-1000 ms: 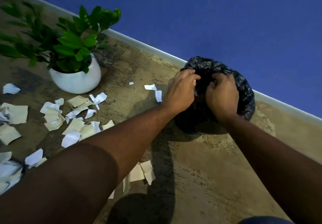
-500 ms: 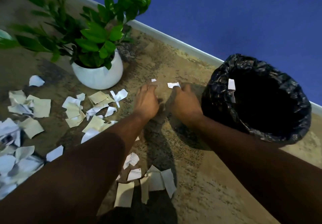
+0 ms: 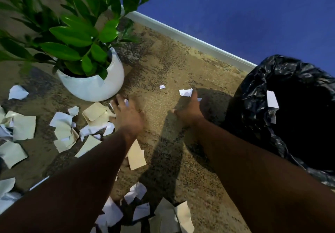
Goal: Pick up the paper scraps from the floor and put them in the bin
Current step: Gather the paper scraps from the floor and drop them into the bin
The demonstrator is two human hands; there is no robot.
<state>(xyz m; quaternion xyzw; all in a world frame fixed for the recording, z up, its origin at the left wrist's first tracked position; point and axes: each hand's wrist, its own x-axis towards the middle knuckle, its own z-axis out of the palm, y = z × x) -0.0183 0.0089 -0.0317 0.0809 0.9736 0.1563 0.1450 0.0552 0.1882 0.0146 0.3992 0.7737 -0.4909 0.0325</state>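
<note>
Several white and cream paper scraps (image 3: 94,112) lie scattered over the speckled floor at the left and along the bottom. My left hand (image 3: 127,114) is spread open over the scraps just in front of the plant pot. My right hand (image 3: 189,110) reaches flat toward a small white scrap (image 3: 185,92), its fingertips at that scrap's edge. The bin (image 3: 257,95), lined with a black bag, stands at the right with a white scrap (image 3: 272,101) stuck on its inner wall.
A leafy green plant in a white pot (image 3: 94,86) stands close to my left hand. A white skirting board (image 3: 181,35) runs under the blue wall behind. A tiny scrap (image 3: 162,86) lies between pot and bin.
Both hands left the bin and moved left and down to the floor, then spread apart. My left hand has gone to the scrap pile by the pot, my right to the white scrap.
</note>
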